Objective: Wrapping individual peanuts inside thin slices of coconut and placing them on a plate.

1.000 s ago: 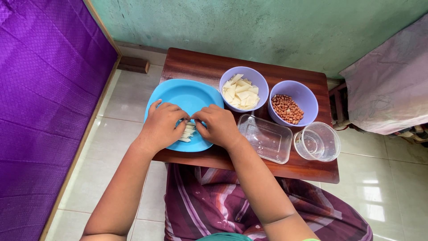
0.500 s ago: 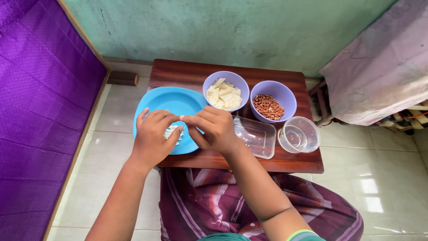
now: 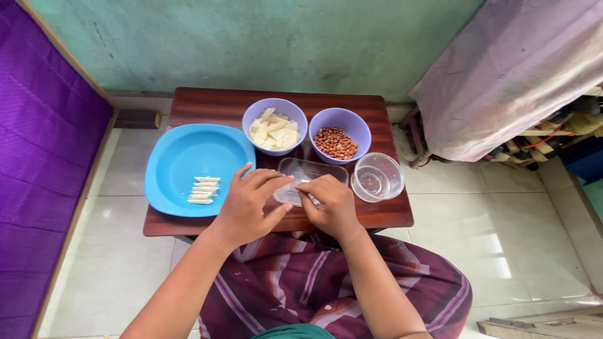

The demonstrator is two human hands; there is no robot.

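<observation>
While the clear rectangular plastic container at frame centre is touched by both hands, left hand loosely open, right hand grip unclear; steady handling on the brown wooden counter is advised.

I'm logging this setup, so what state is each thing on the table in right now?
Blue plate: holds a short row of pale sticks.
Left bowl: filled with pale pieces.
Right bowl: holds peanuts.
Clear tray: looks empty.
Round clear container: open, empty.
Left hand: at the tray's edge.
Right hand: over the tray.
</observation>
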